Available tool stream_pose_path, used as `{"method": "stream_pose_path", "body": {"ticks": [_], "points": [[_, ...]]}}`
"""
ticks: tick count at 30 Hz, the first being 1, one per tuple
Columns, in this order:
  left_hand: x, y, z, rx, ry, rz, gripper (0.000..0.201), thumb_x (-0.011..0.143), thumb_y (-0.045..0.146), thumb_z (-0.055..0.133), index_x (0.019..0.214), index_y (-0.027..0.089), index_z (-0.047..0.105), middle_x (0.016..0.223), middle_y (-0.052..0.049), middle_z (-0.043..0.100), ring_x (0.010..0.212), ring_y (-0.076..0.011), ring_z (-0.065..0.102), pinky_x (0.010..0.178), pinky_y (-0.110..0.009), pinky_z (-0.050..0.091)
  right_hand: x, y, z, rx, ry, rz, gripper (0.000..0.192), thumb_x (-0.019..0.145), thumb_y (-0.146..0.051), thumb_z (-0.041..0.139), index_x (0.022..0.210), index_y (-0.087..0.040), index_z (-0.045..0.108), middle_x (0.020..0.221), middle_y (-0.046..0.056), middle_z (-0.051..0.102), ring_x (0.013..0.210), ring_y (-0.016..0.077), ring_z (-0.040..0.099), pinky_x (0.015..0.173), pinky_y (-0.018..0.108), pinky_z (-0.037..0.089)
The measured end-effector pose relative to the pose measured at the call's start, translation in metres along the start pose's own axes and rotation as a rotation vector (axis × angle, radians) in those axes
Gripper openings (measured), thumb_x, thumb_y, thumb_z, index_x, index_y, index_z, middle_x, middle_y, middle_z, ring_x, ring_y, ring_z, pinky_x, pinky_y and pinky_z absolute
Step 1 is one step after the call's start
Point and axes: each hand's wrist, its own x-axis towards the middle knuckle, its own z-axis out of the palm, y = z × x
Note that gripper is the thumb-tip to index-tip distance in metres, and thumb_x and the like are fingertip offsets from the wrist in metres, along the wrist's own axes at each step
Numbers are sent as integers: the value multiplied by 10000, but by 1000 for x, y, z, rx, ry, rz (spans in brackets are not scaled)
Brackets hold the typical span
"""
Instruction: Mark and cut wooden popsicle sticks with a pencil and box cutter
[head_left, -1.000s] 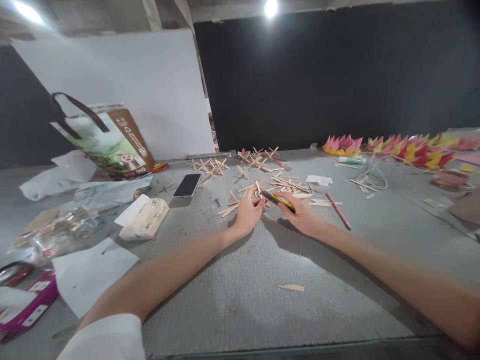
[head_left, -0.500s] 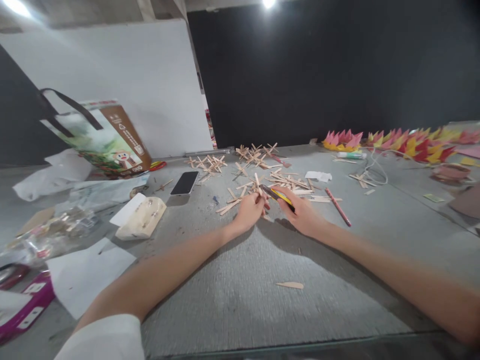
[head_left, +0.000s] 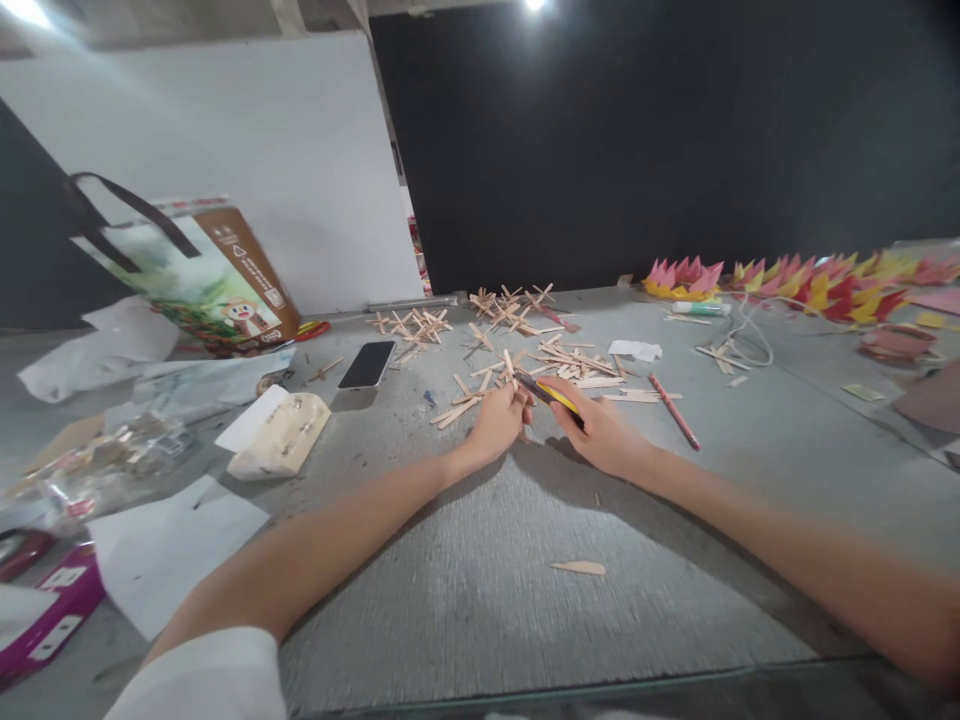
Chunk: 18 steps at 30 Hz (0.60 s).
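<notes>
The left hand (head_left: pixel 495 425) pinches a wooden stick (head_left: pixel 509 364) upright over the grey tabletop (head_left: pixel 480 600) — the right hand (head_left: pixel 600 430) grips a yellow-and-black knife (head_left: pixel 549 392), its tip at the stick. More sticks (head_left: pixel 570 365) lie scattered just behind; a phone (head_left: pixel 366 364) lies to the left.

Black phone (head_left: pixel 367 364), printed bag (head_left: pixel 202 285), red pencil (head_left: pixel 673 410), pink-and-yellow paper shapes (head_left: pixel 795 280) along the table's (head_left: pixel 480 600) far edge.

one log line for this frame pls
left hand: holds wooden stick | right hand: grips yellow knife at the stick | near: stick pile, phone
</notes>
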Motion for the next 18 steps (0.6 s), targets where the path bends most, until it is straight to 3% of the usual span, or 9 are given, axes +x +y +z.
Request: {"method": "stream_pose_path", "body": {"ticks": [3, 7, 12, 15, 18], "points": [[-3, 3, -3, 60, 9, 39, 364, 1091, 333, 442, 774, 216, 578, 611, -1, 606, 543, -150, 561, 554, -245, 431, -2, -1, 0, -22, -34, 13, 530, 1118, -346, 371, 1620, -210, 473, 954, 95, 804, 773, 256, 757, 769, 341, 521], [-6, 5, -5, 122, 21, 68, 389, 1105, 315, 414, 752, 225, 550, 629, -4, 600, 590, -163, 574, 614, -266, 444, -6, -9, -4, 11, -65, 36, 535, 1125, -361, 353, 1635, -216, 425, 1022, 96, 804, 700, 236, 721, 698, 325, 472], [-4, 6, -8, 184, 43, 58, 361, 1099, 270, 384, 780, 228, 548, 639, 3, 596, 600, -180, 577, 652, -294, 464, -6, -15, 1, 60, -61, 98, 522, 1135, -412, 334, 1592, -177, 427, 789, 40, 733, 592, 233, 638, 620, 308, 395], [-2, 7, -9, 229, 67, 59, 338, 1065, 210, 408, 759, 223, 552, 672, -10, 612, 658, -194, 594, 700, -310, 469, -6, -13, 8, 57, -26, 94, 516, 1122, -406, 365, 1581, -176, 421, 811, 46, 714, 644, 244, 649, 644, 311, 408], [-3, 9, -9, 258, 54, 75, 295, 1021, 163, 447, 756, 217, 565, 698, -13, 631, 696, -197, 607, 724, -308, 472, -5, -11, 11, 121, 25, 104, 576, 1107, -384, 397, 1633, -160, 318, 831, 32, 682, 657, 236, 625, 675, 325, 440]]}}
